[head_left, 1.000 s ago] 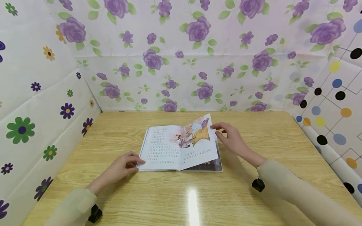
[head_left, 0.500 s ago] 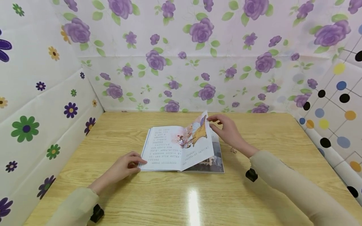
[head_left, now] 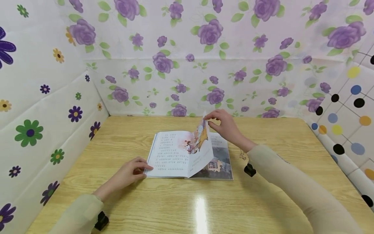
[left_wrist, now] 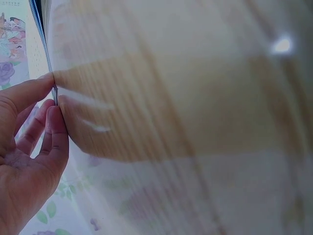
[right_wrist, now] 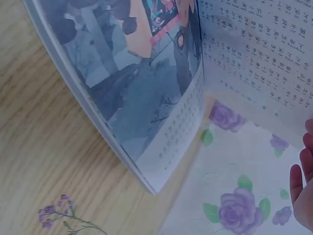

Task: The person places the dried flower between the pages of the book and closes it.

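Note:
An open picture book (head_left: 168, 157) lies on the wooden table, with printed text on its left page. My right hand (head_left: 228, 128) pinches the upper outer corner of a raised page (head_left: 198, 159), which carries a colourful drawing. Beneath that page shows a darker illustrated page (head_left: 223, 162). At the book's lower left corner, my left hand (head_left: 130, 170) holds the edge; the left wrist view has thumb and fingers (left_wrist: 58, 134) on either side of the thin book edge (left_wrist: 45, 51). Only some fingers (right_wrist: 296, 183) of the right hand appear in the right wrist view.
The wooden table (head_left: 163, 204) extends around the book on every side. A flowered cloth wall (head_left: 187, 86) stands behind it, with patterned walls at left and right. A small flower print (right_wrist: 58, 213) marks the tabletop right of the book.
My right hand has moved left and upward with the page, which now stands steeper. More of the dark page underneath shows. The left hand stays at the book's corner.

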`<state>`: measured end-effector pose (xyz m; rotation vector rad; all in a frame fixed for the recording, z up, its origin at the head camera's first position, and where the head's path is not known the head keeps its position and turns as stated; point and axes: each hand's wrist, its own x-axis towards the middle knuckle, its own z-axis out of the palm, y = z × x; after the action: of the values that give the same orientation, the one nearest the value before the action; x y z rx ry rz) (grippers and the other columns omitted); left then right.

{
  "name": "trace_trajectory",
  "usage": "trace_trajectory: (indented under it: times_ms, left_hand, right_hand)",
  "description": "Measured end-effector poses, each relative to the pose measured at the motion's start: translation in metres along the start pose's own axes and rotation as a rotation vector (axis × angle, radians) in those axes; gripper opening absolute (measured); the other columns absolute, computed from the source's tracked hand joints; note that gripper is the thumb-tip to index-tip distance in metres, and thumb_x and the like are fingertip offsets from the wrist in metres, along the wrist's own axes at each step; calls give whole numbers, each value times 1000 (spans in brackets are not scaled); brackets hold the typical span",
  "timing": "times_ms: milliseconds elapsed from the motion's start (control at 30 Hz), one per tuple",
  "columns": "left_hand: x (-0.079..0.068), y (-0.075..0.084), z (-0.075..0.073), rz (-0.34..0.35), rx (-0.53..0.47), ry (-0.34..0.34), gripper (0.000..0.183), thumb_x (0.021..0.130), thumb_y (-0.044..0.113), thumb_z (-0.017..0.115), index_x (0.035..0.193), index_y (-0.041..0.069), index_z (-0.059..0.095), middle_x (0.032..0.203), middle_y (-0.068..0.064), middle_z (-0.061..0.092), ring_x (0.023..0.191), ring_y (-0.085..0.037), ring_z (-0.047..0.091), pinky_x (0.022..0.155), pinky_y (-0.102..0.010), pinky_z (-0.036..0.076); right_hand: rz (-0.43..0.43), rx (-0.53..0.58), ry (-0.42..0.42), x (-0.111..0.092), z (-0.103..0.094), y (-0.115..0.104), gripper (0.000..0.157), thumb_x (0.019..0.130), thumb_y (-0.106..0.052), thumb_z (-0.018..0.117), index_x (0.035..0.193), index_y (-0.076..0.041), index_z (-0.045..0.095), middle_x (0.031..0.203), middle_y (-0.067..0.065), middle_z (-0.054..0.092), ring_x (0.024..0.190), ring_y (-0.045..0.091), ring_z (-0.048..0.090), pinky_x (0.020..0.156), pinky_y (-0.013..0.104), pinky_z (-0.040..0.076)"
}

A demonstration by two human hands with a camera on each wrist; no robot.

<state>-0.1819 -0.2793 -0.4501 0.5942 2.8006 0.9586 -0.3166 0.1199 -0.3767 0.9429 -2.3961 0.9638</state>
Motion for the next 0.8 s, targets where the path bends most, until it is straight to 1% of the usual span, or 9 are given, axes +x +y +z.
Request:
trace_trajectory:
  times_ms: [167, 300, 433, 533, 667, 800]
  left_hand:
    - [1, -1, 0, 4, 6, 7, 28, 88, 6, 72, 113, 17, 74, 120, -5, 59, 96, -15, 57, 78, -23, 51]
    - [0, -1, 0, 1, -1, 2, 28, 88, 6, 71, 113, 17, 74, 121, -6, 59, 96, -14, 58, 78, -23, 51]
    - [0, -1, 0, -1, 6, 5, 27, 88, 6, 72, 113, 17, 74, 121, -6, 59, 96, -15, 58, 78, -22, 51]
    - [1, 0, 0, -3, 9, 9, 27, 88, 6, 72, 112, 17, 74, 122, -7, 59, 96, -15, 58, 77, -23, 51]
    - [1, 0, 0, 3, 12, 9, 27, 88, 6, 72, 113, 17, 75, 122, -7, 59, 96, -15, 58, 77, -23, 51]
    - [0, 0, 0, 10, 28, 18, 26, 88, 6, 72, 112, 16, 75, 121, -6, 60, 97, -16, 58, 78, -24, 51]
  right_hand:
    - [-45, 0, -1, 10, 4, -4, 12, 92, -9, 69, 102, -12, 75, 100, 7, 67, 94, 28, 59, 81, 46, 50]
    - [-65, 15, -9, 21, 8, -8, 11, 91, -11, 70, 101, -13, 75, 100, 5, 68, 94, 24, 60, 81, 41, 50]
    - [-84, 51, -13, 31, 14, -14, 9, 91, -13, 71, 99, -14, 75, 99, 5, 68, 94, 25, 61, 82, 43, 50]
    - [-76, 78, -12, 39, 21, -18, 8, 91, -14, 71, 97, -12, 75, 99, 6, 68, 94, 27, 61, 82, 47, 50]
    - [-52, 95, -11, 48, 32, -25, 8, 90, -14, 71, 97, -12, 76, 99, 6, 68, 94, 26, 60, 82, 45, 50]
    - [-45, 110, -24, 58, 45, -33, 8, 90, -16, 71, 96, -12, 76, 98, 5, 67, 95, 23, 59, 84, 43, 50]
